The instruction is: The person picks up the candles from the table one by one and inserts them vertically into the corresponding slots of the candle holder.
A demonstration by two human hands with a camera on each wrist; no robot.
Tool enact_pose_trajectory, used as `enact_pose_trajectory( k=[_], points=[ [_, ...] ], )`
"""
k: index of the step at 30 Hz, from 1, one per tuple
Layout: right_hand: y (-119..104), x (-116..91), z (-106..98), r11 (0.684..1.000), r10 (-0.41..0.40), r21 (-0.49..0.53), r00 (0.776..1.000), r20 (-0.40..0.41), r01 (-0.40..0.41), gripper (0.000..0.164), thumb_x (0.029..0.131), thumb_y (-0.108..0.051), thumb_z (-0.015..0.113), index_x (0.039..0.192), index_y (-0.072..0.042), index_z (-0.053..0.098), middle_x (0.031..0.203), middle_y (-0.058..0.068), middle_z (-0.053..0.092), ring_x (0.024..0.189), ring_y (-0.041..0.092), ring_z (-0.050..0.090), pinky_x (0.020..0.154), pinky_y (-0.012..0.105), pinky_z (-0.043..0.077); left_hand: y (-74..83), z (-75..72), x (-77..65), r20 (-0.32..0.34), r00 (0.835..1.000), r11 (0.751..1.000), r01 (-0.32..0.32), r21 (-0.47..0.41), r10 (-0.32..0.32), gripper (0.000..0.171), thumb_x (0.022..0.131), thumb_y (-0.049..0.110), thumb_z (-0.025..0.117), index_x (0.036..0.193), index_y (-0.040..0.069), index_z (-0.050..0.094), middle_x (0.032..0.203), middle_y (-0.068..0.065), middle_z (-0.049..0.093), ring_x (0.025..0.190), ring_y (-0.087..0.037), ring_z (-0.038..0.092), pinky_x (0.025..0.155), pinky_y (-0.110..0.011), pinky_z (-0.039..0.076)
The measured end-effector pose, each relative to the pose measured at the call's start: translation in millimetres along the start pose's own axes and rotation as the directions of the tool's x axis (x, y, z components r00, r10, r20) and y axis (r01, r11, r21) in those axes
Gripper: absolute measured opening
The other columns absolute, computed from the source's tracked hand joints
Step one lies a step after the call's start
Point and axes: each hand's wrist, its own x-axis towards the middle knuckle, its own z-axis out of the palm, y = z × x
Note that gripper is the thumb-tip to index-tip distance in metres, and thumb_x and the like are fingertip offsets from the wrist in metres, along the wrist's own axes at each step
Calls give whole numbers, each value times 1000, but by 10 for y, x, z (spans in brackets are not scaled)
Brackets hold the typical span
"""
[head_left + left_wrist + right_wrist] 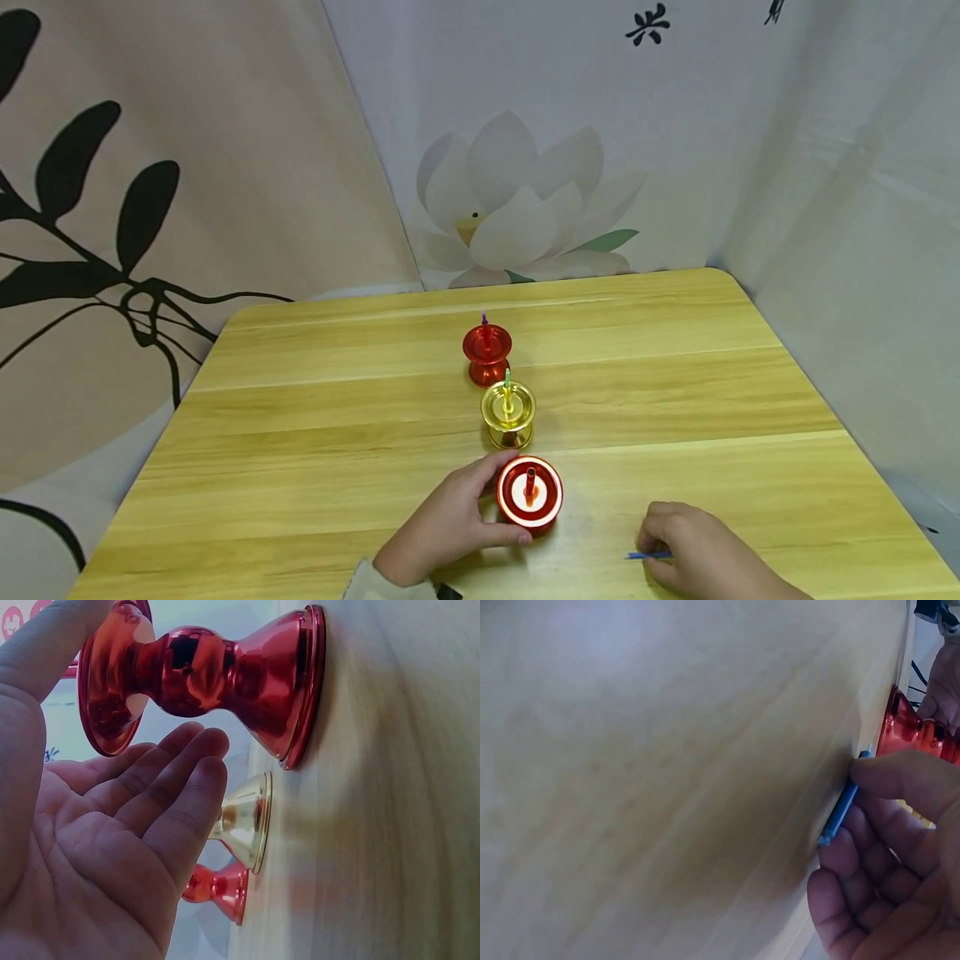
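My left hand (465, 512) holds the nearest red metallic candle holder (553, 510) by its dish, thumb on the near side and index finger on the far side. This holder stands upright on the table, an upright tube at its centre. In the left wrist view, the other fingers (196, 776) extend below its stem. At the right, my right hand (697, 546) pinches a thin blue candle (844, 802) between thumb and fingers, low over the tabletop; its left end pokes out past the fingertips. Beyond the left hand stands a gold candle holder (510, 438) with a green candle (507, 380).
Behind the gold one stands another red candle holder (487, 372) bearing a purple candle (484, 318). All three holders form a rough line on the wooden table (337, 400). Printed curtains (262, 125) hang along the table's back and sides.
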Motion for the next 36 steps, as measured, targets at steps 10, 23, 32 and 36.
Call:
enact_pose_trajectory(
  k=[10, 23, 32, 36],
  points=[
    [6, 0, 8, 999, -3, 36, 1000, 1, 3, 23, 80, -7, 81, 74, -26, 69, 80, -27, 49, 66, -8, 43, 54, 16, 42, -4, -4, -2, -2, 1000, 1000, -5, -4, 5, 89, 74, 31, 91, 146, 7, 45, 134, 4, 60, 122, -11, 58, 104, -30, 47],
    [-16, 11, -30, 996, 64, 54, 993, 95, -70, 19, 84, -14, 81, 75, -25, 68, 79, -25, 48, 66, -6, 42, 55, 18, 43, -7, 5, 5, -2, 1000, 999, -31, -13, 31, 91, 75, 34, 90, 148, 6, 43, 134, 3, 60, 123, -19, 60, 105, -31, 46],
    [-28, 22, -42, 994, 80, 66, 993, 85, -86, 18, 84, -14, 80, 76, -26, 68, 78, -25, 49, 65, -6, 44, 55, 18, 43, 13, -2, 4, -1, 1000, 1000, -29, 12, 29, 90, 76, 38, 88, 148, 5, 45, 134, 3, 61, 121, -15, 59, 104, -31, 48],
    [-46, 45, -52, 990, 85, 108, 994, 74, -92, 17, 86, -16, 80, 77, -26, 69, 78, -25, 49, 65, -7, 44, 54, 18, 44, 18, -8, 8, 0, 1000, 1000, -25, 18, 25, 90, 77, 39, 88, 149, 6, 45, 134, 4, 61, 121, -12, 58, 104, -31, 48]
  ],
)
